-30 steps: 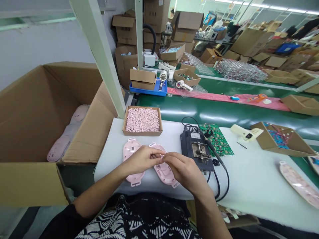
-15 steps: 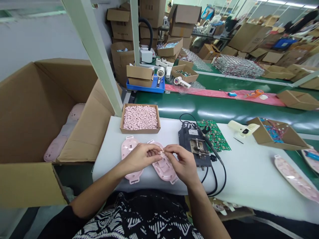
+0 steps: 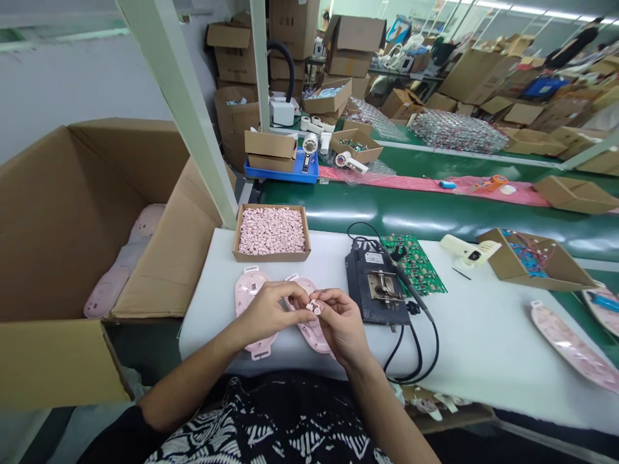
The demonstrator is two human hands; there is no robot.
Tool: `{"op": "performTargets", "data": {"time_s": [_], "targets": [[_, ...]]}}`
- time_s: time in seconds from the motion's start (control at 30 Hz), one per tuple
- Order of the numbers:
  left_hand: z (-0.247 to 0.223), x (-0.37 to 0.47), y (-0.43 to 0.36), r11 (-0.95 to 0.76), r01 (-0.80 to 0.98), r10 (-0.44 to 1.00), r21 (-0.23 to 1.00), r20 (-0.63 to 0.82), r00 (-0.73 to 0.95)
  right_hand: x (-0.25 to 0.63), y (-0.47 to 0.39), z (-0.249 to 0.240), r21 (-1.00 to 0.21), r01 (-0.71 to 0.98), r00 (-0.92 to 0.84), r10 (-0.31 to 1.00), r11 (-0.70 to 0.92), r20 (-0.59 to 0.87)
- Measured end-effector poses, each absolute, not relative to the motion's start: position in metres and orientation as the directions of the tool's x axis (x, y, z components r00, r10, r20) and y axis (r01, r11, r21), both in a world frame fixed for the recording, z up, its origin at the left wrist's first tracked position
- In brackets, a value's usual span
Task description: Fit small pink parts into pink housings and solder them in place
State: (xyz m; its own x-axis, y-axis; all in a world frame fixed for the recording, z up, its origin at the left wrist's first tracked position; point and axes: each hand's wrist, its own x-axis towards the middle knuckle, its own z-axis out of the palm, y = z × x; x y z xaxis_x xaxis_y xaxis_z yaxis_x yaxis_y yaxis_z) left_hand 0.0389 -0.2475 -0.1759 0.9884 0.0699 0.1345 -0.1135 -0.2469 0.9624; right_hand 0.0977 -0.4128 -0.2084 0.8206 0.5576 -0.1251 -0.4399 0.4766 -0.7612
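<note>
Near the centre of the frame, the left hand (image 3: 271, 311) and right hand (image 3: 344, 322) pinch a small pink piece (image 3: 314, 307) between their fingertips, directly above the right-hand pink shell (image 3: 312, 332), whose long axis slants down toward lower right on the desk (image 3: 464, 348).

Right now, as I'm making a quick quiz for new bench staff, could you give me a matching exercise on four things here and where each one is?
1. small pink part
2. heap of pink pieces
3. orange tool
4. green circuit boards

A. on the pink sheet
B. beside the black machine
C. between left hand and right hand
D. in a cardboard box

Pairs: 1-C, 2-D, 3-A, 4-B
</note>
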Motion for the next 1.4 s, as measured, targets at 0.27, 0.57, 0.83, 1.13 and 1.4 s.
{"op": "performTargets", "data": {"time_s": [0.27, 0.57, 0.83, 1.13, 1.4], "targets": [[-0.175, 0.037, -0.249, -0.382, -0.248, 0.135, 0.890, 0.319, 0.938, 0.092, -0.413, -0.214, -0.810, -0.381, 0.834, 0.545, 0.446, -0.092], [-0.185, 0.036, -0.248, -0.416, -0.253, 0.242, 0.874, 0.375, 0.895, 0.100, -0.416, -0.218, -0.944, 0.290, 0.845, 0.422, 0.157, 0.329], [-0.189, 0.029, -0.250, -0.045, -0.133, 0.351, 0.990, 0.141, 0.926, 0.110, -0.396, -0.201, -0.920, 0.386, 0.795, 0.482, 0.065, 0.368], [-0.189, 0.025, -0.230, -0.406, -0.175, 0.164, 0.897, 0.260, 0.952, 0.110, -0.398, -0.210, -0.986, 0.150, 0.797, 0.582, 0.071, 0.163], [-0.173, 0.040, -0.230, -0.471, -0.186, 0.028, 0.862, 0.225, 0.974, 0.111, -0.402, -0.202, -0.993, 0.046, 0.851, 0.516, 0.113, 0.098]]}}
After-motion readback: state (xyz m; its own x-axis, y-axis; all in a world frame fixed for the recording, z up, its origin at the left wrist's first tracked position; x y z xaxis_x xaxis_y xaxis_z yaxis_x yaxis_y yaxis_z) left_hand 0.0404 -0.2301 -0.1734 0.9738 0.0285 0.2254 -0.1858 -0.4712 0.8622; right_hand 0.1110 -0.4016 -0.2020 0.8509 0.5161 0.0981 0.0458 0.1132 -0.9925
